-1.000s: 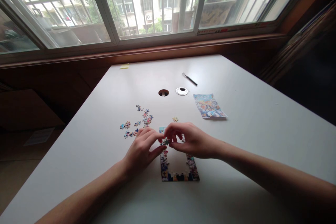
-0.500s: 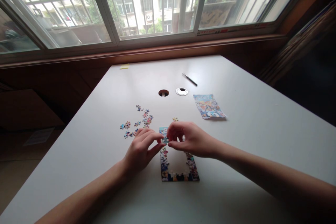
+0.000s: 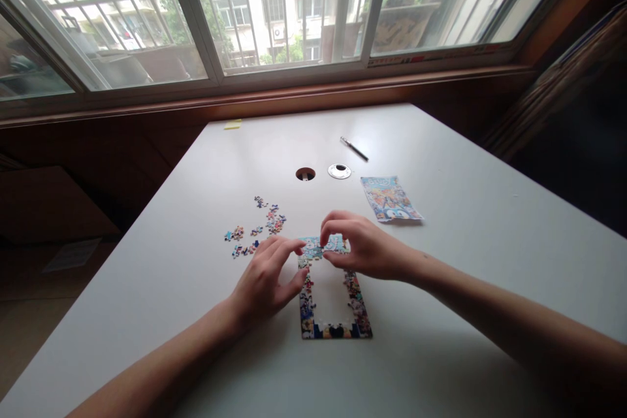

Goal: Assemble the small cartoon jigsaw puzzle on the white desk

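A partly built jigsaw puzzle frame point(image 3: 336, 332) lies flat on the white table point(image 3: 465, 261), with only its coloured border assembled. My left hand point(image 3: 269, 277) rests beside the frame's top left corner, fingers stretched out and fingertips touching that corner. My right hand point(image 3: 365, 248) is over the frame's top edge, its fingers curled in a pinch on a puzzle piece there. Part of the top edge shows between the two hands; the rest is hidden under the right hand.
Several loose puzzle pieces point(image 3: 259, 228) are scattered left of the frame. A printed reference picture point(image 3: 390, 198) lies to the right. Farther back are a cable hole point(image 3: 305, 174), its round cap point(image 3: 339, 171), a pen point(image 3: 353, 147) and a yellow note point(image 3: 232, 123). Windows stand behind the table.
Both hands moved from the frame's upper left side up to its top edge. The right hand shifted up and right; the left hand's fingers spread out from a pinch.
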`<state>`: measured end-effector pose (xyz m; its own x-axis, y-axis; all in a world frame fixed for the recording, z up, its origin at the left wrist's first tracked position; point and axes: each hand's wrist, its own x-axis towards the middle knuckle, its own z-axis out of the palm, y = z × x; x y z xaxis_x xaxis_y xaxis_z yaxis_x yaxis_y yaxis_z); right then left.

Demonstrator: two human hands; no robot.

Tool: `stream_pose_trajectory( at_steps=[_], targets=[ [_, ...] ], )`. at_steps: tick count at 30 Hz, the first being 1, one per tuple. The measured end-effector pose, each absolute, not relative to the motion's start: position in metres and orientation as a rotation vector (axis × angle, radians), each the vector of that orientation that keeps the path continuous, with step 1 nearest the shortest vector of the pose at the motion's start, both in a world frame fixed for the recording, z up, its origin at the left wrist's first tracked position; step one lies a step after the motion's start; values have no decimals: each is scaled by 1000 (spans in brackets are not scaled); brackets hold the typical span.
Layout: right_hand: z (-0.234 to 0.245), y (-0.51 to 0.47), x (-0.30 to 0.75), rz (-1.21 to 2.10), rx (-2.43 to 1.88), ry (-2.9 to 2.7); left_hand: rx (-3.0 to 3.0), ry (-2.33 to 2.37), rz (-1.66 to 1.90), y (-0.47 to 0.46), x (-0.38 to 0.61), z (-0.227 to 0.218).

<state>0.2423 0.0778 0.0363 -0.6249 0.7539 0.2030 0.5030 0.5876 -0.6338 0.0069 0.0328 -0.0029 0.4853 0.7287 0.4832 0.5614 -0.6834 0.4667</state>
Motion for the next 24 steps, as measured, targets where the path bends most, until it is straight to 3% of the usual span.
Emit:
stream_pose_trajectory(
  at_steps=[7,18,24],
  targets=[
    [25,97,255,730,-1112,-2481,2649,1056,695,31,8,-3],
    [-2,105,252,163,-1113,-2402,2648,1056,668,32,10,-1],
    [-6,112,259,175,-1212,-2350,2645,1064,670,32,10,0]
  ],
)
